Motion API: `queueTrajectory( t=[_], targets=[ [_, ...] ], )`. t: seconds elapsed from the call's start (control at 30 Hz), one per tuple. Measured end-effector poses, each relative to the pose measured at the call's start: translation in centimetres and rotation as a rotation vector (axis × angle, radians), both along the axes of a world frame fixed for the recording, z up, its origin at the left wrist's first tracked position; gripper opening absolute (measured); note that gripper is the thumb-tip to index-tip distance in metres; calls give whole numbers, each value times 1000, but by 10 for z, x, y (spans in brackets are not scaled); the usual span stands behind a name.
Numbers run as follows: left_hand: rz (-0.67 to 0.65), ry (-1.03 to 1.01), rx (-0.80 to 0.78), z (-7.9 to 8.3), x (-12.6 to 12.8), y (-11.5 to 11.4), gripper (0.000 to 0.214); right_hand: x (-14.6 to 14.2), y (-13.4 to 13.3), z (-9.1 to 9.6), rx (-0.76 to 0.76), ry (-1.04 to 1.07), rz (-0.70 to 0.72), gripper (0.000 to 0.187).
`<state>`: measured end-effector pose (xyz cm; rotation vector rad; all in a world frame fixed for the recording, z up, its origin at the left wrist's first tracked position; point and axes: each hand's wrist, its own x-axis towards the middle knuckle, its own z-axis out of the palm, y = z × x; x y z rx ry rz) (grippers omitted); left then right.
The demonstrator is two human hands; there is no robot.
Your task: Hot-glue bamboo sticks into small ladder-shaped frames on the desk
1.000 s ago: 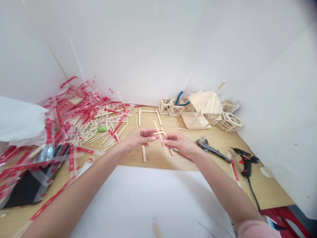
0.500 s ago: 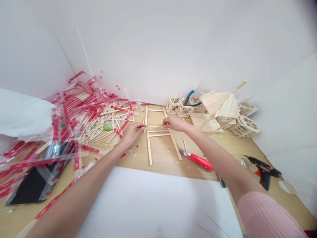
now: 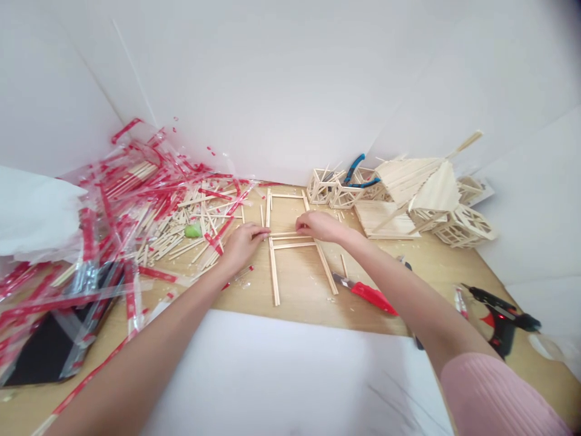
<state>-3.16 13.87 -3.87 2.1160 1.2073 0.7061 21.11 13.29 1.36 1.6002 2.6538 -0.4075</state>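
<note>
While the right hand [image 3: 320, 226] pinches a thin pale wooden stick [image 3: 284, 235] midway along a ladder-shaped wooden frame [image 3: 274, 275] and the left hand [image 3: 244, 244], grip unclear, meets its end, plain white walls [image 3: 272, 85] back the light-brown tabletop [image 3: 302, 284].

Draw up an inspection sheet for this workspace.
Surface: wooden tabletop, white sheet at the near edge.
Job's things: ladder-like stick frame, lying flat.
Clutter: red-and-clear plastic wrappers and loose sticks, left; red utility knife and hot glue gun, red light lit, right.
Hands: right hand pinches a crosspiece; left hand at its left end, grip unclear.
Cables: nothing seen.
Surroundings: white walls; stick-built model house and blue-handled pliers, back right.
</note>
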Motion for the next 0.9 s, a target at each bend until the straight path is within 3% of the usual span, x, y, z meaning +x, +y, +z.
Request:
queueTrajectory(
  t=[0.9],
  targets=[
    [-22,2,87,-6,2,0,21,-2,-1,-2,-18,-83,-7,21]
  ],
)
